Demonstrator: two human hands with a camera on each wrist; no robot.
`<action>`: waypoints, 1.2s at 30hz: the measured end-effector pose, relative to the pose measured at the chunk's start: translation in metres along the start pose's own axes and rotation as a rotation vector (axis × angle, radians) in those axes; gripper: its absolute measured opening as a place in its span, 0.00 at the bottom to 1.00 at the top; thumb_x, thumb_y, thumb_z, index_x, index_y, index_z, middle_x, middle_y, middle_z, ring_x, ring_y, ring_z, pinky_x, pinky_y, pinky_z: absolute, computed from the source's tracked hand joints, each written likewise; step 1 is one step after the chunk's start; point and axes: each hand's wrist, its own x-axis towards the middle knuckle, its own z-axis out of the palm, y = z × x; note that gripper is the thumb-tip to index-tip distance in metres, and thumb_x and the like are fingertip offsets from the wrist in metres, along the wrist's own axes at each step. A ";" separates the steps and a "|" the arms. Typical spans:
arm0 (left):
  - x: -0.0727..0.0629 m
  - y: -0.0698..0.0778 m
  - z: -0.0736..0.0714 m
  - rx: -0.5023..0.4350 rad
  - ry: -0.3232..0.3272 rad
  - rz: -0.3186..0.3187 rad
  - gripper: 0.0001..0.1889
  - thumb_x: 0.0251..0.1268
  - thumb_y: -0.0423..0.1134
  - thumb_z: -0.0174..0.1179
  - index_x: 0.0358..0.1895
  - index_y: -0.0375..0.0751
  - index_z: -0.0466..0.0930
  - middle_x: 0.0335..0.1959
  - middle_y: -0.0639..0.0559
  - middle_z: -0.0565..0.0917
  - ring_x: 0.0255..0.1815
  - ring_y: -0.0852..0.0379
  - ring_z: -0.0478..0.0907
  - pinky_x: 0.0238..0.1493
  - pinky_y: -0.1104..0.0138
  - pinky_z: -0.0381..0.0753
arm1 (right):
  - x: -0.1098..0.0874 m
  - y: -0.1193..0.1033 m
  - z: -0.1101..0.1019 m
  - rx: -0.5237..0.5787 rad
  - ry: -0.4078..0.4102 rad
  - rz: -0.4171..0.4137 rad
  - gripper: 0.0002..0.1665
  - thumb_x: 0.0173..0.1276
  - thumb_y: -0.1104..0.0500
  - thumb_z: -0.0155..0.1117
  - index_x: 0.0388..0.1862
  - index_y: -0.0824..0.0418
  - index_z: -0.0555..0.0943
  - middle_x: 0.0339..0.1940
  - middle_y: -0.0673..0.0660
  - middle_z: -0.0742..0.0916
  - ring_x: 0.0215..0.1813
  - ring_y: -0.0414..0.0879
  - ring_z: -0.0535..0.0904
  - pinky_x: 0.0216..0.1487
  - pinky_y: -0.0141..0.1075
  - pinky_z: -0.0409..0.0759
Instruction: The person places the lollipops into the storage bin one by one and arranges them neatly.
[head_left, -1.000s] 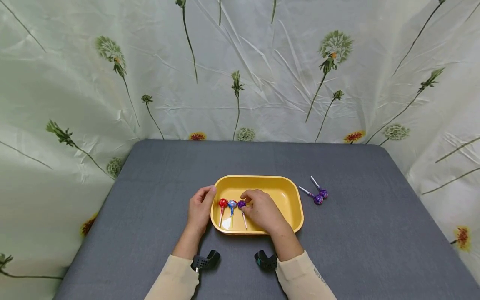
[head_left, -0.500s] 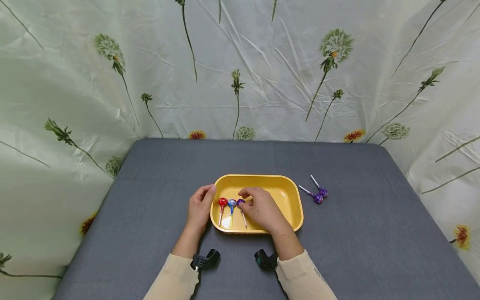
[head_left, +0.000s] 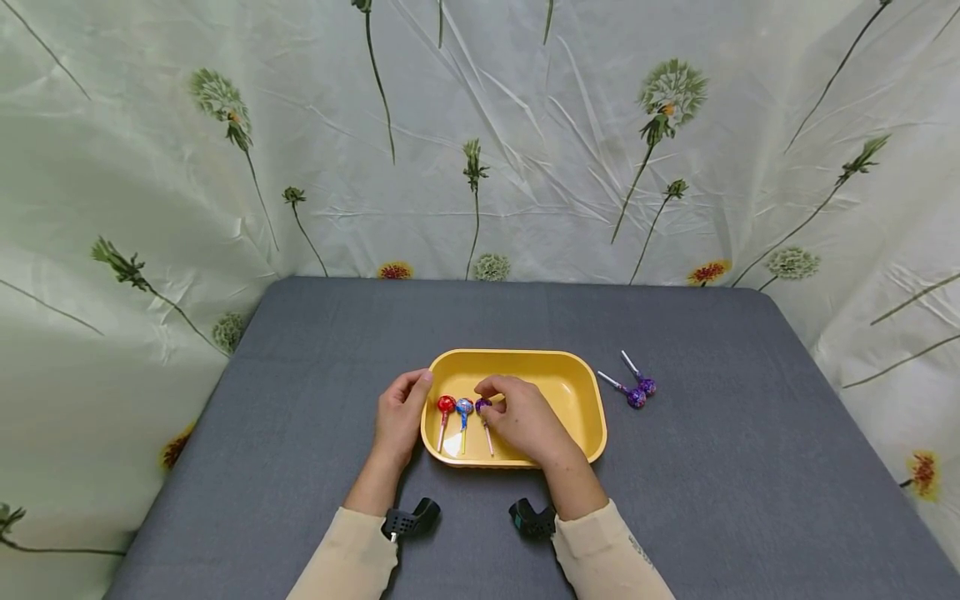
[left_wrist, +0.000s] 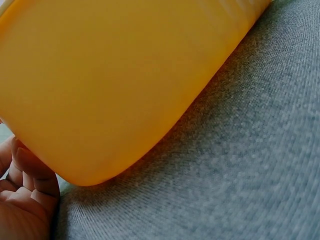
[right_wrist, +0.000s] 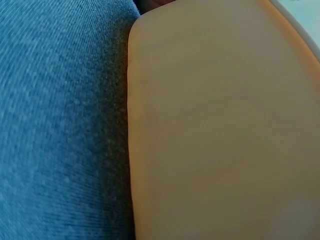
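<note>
Inside the yellow tray [head_left: 555, 367], my right hand [head_left: 525, 419] pinches the candy head of a purple lollipop [head_left: 481, 407], partly hidden by the fingers. Its stick points toward the near side. To its left lie a blue lollipop [head_left: 464, 407] and a red lollipop [head_left: 446, 405], roughly parallel, heads away from me. My left hand [head_left: 401, 415] holds the tray at its left rim, the thumb at the edge. In the left wrist view, curled fingers [left_wrist: 32, 165] sit against the tray's outer wall [left_wrist: 110, 100]. Only the tray's outer side [right_wrist: 220, 125] fills most of the right wrist view.
Two more purple lollipops [head_left: 637, 398] lie on the grey cloth-covered table [head_left: 720, 467], just right of the tray, with white sticks pointing back and left. Behind the table hangs a pale curtain [head_left: 555, 125] with a dandelion print.
The purple lollipop in my right hand shifts slightly left toward the blue one, then a little back right. My left hand stays at the tray's rim.
</note>
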 end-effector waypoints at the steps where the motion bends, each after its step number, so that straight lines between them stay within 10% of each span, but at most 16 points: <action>1: 0.000 0.001 0.000 -0.002 0.000 0.004 0.19 0.75 0.47 0.59 0.55 0.33 0.84 0.51 0.37 0.85 0.43 0.64 0.77 0.45 0.78 0.77 | 0.000 0.000 0.000 -0.003 0.003 -0.010 0.12 0.69 0.62 0.70 0.51 0.56 0.85 0.48 0.52 0.88 0.39 0.40 0.80 0.44 0.35 0.82; 36: -0.002 0.001 -0.002 0.006 -0.012 -0.010 0.21 0.75 0.50 0.60 0.56 0.35 0.84 0.53 0.38 0.85 0.46 0.61 0.77 0.45 0.79 0.78 | -0.003 0.001 -0.004 -0.089 0.070 -0.060 0.11 0.69 0.62 0.70 0.49 0.55 0.86 0.44 0.52 0.88 0.39 0.42 0.79 0.44 0.38 0.78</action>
